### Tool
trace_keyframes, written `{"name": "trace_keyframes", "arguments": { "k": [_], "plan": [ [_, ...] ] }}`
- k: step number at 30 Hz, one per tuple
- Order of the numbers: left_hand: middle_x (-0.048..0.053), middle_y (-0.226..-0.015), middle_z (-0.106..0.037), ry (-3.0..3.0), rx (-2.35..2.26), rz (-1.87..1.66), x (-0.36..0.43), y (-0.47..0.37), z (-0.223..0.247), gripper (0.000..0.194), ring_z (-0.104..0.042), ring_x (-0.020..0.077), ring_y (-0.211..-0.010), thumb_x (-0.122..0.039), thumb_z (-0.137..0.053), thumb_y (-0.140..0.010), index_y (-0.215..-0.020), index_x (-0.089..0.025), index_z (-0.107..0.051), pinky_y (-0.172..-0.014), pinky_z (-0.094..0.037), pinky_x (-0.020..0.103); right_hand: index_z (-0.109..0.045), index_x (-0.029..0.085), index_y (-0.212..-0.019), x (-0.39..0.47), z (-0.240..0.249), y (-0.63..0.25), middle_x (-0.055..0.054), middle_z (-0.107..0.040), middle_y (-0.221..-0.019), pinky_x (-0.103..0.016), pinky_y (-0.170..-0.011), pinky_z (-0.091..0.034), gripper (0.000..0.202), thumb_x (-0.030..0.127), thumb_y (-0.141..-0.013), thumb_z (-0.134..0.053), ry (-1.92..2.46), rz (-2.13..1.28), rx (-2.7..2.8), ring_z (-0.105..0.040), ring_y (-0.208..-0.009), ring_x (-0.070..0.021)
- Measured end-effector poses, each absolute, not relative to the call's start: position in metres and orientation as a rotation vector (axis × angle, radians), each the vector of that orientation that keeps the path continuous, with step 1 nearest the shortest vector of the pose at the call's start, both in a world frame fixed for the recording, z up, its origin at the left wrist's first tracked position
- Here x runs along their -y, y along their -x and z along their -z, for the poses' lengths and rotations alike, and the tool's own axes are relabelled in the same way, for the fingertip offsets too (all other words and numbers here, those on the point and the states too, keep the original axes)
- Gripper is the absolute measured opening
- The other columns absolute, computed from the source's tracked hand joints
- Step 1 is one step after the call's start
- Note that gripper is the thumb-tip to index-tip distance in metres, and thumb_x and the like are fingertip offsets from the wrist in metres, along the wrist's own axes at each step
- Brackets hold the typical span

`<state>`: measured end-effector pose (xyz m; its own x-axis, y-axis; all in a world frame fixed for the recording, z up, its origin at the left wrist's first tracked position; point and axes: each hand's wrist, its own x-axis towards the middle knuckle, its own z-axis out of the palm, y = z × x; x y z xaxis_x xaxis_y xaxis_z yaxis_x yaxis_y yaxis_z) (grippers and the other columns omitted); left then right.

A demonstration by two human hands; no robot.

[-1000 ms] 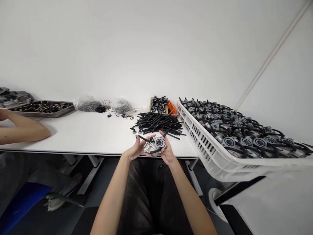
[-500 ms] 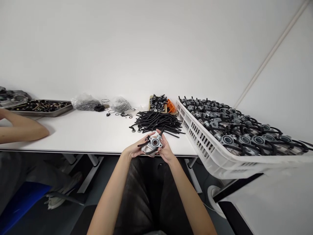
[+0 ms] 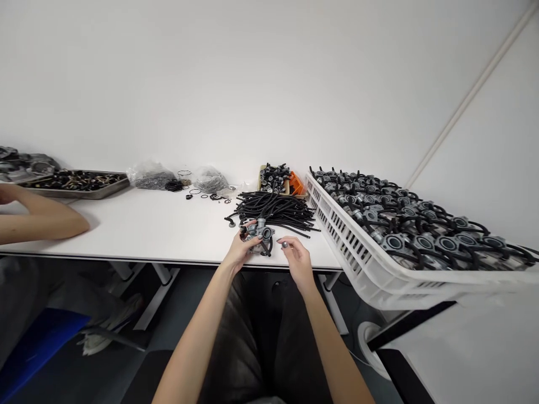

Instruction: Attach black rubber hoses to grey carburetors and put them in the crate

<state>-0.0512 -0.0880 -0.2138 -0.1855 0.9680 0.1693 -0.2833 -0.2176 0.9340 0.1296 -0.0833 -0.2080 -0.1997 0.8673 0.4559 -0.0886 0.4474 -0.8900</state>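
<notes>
A silvery metal part with a short black hose is in my left hand, over the table's front edge. The fingers wrap its left side. Just right of it, my right hand is apart from the metal part, its thumb and forefinger pinched on a small dark cap. Behind both hands lies a heap of black hoses. A black elbow piece rests at the heap's left end.
A white crate full of similar metal parts stands at the right. Behind the hoses are a small parts bin and an orange container. Plastic bags, rings and a metal tray are leftward, near another person's arm.
My right hand has let go of the metal part and moved right with the small cap. The metal part has turned in my left hand, and its black top piece no longer shows.
</notes>
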Motion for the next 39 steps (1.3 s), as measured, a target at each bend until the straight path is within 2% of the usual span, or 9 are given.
{"name": "trace_keyframes", "arguments": {
  "k": [2, 4, 8, 11, 16, 19, 23, 32, 39],
  "plan": [
    [0.008, -0.117, -0.064, -1.051, -1.026, -1.656, 0.089, 0.049, 0.213, 0.034, -0.065, 0.0209, -0.099, -0.028, -0.065, -0.090, -0.122, -0.016, -0.059, -0.086, -0.056, 0.042, -0.074, 0.022, -0.089, 0.092, 0.196, -0.137, -0.005, -0.066, -0.096, -0.032, -0.071, -0.049, 0.019, 0.040, -0.082, -0.069, 0.746, -0.951, 1.646, -0.057, -0.072, -0.0166],
    [0.008, -0.119, -0.064, -1.071, -1.058, -1.693, 0.090, 0.047, 0.212, 0.036, -0.064, 0.0217, -0.101, -0.028, -0.065, -0.090, -0.123, -0.017, -0.058, -0.088, -0.055, 0.044, -0.076, 0.024, -0.091, 0.098, 0.187, -0.140, -0.003, -0.066, -0.091, -0.030, -0.063, -0.047, 0.016, 0.032, -0.077, -0.073, 0.781, -0.904, 1.752, -0.049, -0.059, -0.0128],
    [0.008, -0.116, -0.065, -1.113, -1.116, -1.719, 0.091, 0.044, 0.211, 0.037, -0.065, 0.0220, -0.101, -0.029, -0.065, -0.090, -0.125, -0.017, -0.058, -0.089, -0.055, 0.045, -0.078, 0.024, -0.091, 0.099, 0.178, -0.135, -0.004, -0.066, -0.095, -0.033, -0.061, -0.049, 0.020, 0.018, -0.078, -0.065, 0.853, -0.801, 1.884, -0.044, -0.050, -0.0100],
    [0.008, -0.117, -0.065, -1.158, -1.153, -1.727, 0.092, 0.042, 0.211, 0.037, -0.064, 0.0225, -0.103, -0.029, -0.065, -0.090, -0.124, -0.017, -0.058, -0.091, -0.054, 0.046, -0.077, 0.023, -0.091, 0.099, 0.179, -0.129, -0.007, -0.064, -0.105, -0.037, -0.069, -0.052, 0.027, 0.009, -0.077, -0.058, 0.893, -0.686, 1.941, -0.050, -0.054, -0.0124],
    [0.008, -0.119, -0.064, -1.217, -1.203, -1.730, 0.092, 0.041, 0.211, 0.037, -0.063, 0.0233, -0.105, -0.028, -0.066, -0.089, -0.124, -0.017, -0.058, -0.094, -0.052, 0.048, -0.074, 0.023, -0.092, 0.106, 0.181, -0.121, -0.010, -0.059, -0.117, -0.039, -0.077, -0.053, 0.031, 0.006, -0.082, -0.049, 0.943, -0.508, 1.981, -0.062, -0.074, -0.0204],
    [0.009, -0.120, -0.064, -1.228, -1.215, -1.727, 0.091, 0.042, 0.213, 0.037, -0.063, 0.0236, -0.106, -0.029, -0.066, -0.089, -0.124, -0.017, -0.058, -0.094, -0.052, 0.048, -0.071, 0.020, -0.092, 0.107, 0.180, -0.121, -0.012, -0.057, -0.116, -0.042, -0.077, -0.054, 0.030, 0.005, -0.084, -0.046, 0.958, -0.473, 1.997, -0.064, -0.076, -0.0230],
    [0.009, -0.120, -0.064, -1.234, -1.202, -1.718, 0.090, 0.044, 0.216, 0.038, -0.063, 0.0239, -0.107, -0.030, -0.065, -0.090, -0.125, -0.017, -0.058, -0.094, -0.052, 0.049, -0.066, 0.019, -0.093, 0.103, 0.178, -0.122, -0.012, -0.057, -0.110, -0.043, -0.080, -0.055, 0.028, 0.004, -0.084, -0.044, 0.915, -0.497, 2.011, -0.066, -0.088, -0.0271],
    [0.009, -0.120, -0.064, -1.210, -1.158, -1.702, 0.087, 0.047, 0.221, 0.039, -0.064, 0.0236, -0.106, -0.031, -0.064, -0.091, -0.126, -0.017, -0.057, -0.092, -0.054, 0.048, -0.059, 0.020, -0.085, 0.090, 0.184, -0.121, -0.009, -0.057, -0.106, -0.039, -0.082, -0.058, 0.025, 0.002, -0.078, -0.043, 0.762, -0.692, 1.961, -0.065, -0.086, -0.0201],
    [0.009, -0.119, -0.064, -1.203, -1.162, -1.699, 0.087, 0.047, 0.220, 0.037, -0.064, 0.0233, -0.105, -0.031, -0.064, -0.091, -0.125, -0.017, -0.058, -0.091, -0.054, 0.047, -0.060, 0.020, -0.079, 0.080, 0.195, -0.118, -0.004, -0.059, -0.093, -0.031, -0.067, -0.060, 0.019, 0.007, -0.075, -0.048, 0.749, -0.891, 1.873, -0.065, -0.069, -0.0146]
  ]
}}
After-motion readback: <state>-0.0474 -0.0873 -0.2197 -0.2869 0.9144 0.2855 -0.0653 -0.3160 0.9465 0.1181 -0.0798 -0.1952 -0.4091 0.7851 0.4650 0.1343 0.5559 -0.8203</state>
